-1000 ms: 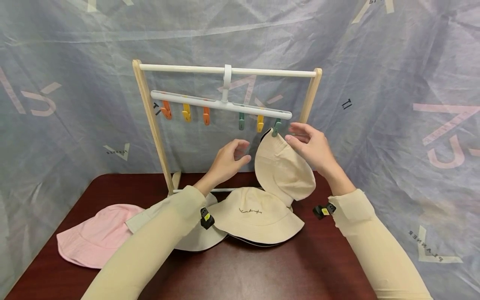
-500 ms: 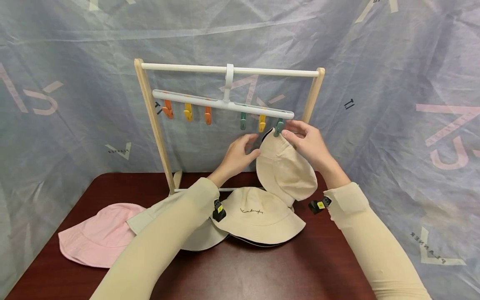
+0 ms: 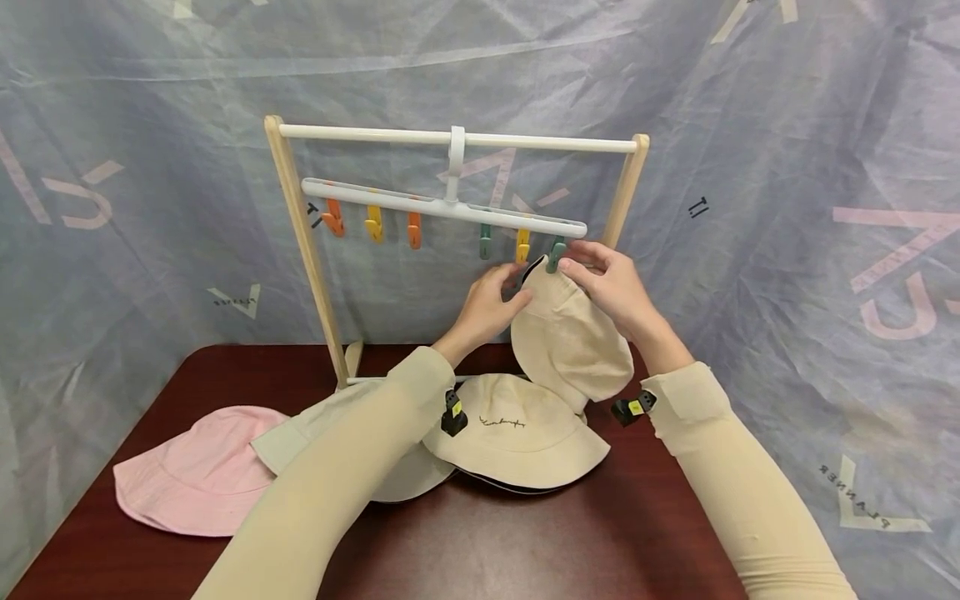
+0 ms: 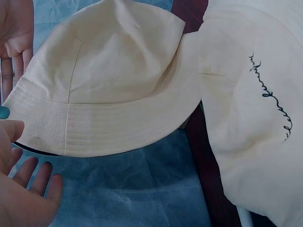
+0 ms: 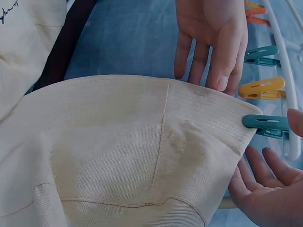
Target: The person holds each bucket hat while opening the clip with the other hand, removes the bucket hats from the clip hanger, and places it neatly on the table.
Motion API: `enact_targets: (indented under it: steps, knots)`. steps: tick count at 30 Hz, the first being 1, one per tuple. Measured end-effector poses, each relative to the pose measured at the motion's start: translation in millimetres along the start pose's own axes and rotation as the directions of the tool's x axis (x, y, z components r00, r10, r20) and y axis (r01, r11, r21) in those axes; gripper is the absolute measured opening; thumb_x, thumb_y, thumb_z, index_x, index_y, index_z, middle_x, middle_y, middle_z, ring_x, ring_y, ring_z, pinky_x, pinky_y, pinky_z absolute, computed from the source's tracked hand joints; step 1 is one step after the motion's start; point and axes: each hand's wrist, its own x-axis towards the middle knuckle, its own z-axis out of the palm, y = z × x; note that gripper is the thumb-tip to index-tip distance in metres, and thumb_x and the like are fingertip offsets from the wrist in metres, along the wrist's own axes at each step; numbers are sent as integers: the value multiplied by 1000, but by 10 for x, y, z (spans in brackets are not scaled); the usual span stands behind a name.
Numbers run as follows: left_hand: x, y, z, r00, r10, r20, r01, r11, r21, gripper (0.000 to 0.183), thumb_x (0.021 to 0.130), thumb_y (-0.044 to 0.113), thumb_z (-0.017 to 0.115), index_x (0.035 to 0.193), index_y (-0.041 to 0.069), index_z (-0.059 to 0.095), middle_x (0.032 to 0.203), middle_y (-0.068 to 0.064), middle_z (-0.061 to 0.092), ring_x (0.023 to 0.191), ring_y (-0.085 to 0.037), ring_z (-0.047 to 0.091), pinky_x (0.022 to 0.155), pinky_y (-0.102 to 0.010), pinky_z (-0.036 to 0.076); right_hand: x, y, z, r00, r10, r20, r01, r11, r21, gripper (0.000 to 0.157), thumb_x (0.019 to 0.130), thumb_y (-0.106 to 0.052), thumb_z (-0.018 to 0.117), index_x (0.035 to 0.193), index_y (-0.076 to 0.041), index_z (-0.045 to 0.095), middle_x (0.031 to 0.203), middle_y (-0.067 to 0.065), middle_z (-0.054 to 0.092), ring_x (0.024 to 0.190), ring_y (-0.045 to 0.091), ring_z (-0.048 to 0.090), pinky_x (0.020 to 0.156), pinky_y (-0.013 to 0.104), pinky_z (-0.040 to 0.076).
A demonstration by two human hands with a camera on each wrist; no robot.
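A cream bucket hat (image 3: 570,342) hangs by its brim from a green clip (image 3: 556,254) at the right end of the white hanger (image 3: 517,221). My left hand (image 3: 487,304) is at the hat's left brim edge, fingers relaxed; in the right wrist view, its thumb (image 5: 222,75) overlaps the brim. On the hat's other side is my right hand (image 3: 611,283), its thumb near the green clip and its fingers spread. Part of these fingers is hidden behind the hat in the right wrist view. Another cream bucket hat (image 3: 517,433), with dark script, lies on the table below.
The hanger hooks onto a rack (image 3: 360,133) with wooden side posts. Yellow (image 3: 522,246), orange (image 3: 414,232) and green clips hang along it. A pink bucket hat (image 3: 195,475) and a pale grey one (image 3: 412,475) lie on the dark red table (image 3: 480,550). Grey cloth (image 3: 150,250) stands behind.
My left hand has moved right and up to the hanging hat's brim. My right hand has shifted slightly left, closer to the green clip. The hat hangs in much the same place.
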Motion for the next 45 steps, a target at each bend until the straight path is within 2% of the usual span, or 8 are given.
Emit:
enact_targets:
  steps: [4,10,22,30,41,45]
  knots:
    - [24,5,28,999,-11,-32,9,999,-38,46,108,25,65,151,14,58,151,-9,59,131,-28,63,107,-39,54,6,-11,13,1000,-2,-3,2,1000,-4,63,106,-38,68,158,-8,50,154,16,56,141,32,56,113,46,47]
    - [37,19,63,997,-22,-79,15,996,-90,36,107,24,66,140,10,65,138,-10,68,123,-25,68,101,-36,57,15,-5,45,1000,0,-9,0,1000,-1,62,105,-37,69,157,-8,51,152,17,57,140,33,56,115,49,46]
    - [56,-1,68,988,-4,-153,-10,996,-84,24,104,19,71,122,4,70,122,-12,75,112,-23,72,97,-33,58,32,-5,70,1000,8,-3,-8,1000,29,62,105,-37,69,156,-7,51,152,18,56,140,33,56,115,49,46]
    - [52,64,88,987,-12,-163,-4,996,-93,23,104,21,72,120,5,71,120,-11,75,111,-23,73,98,-33,57,51,4,83,1000,-4,-20,4,1000,22,63,105,-35,69,156,-4,50,151,19,57,138,32,56,111,40,48]
    - [60,113,123,986,-47,-161,35,996,-81,23,105,26,71,121,10,72,118,-6,76,107,-20,72,94,-33,57,57,-32,96,1000,19,-16,-18,998,65,71,105,-32,69,160,2,40,154,23,53,142,33,50,121,47,40]
    - [60,134,136,986,-44,-159,31,996,-84,22,104,25,72,120,9,72,116,-7,76,106,-20,72,93,-32,57,68,-12,106,1000,-2,-17,4,994,111,65,106,-31,68,157,2,46,152,22,56,142,29,51,121,43,39]
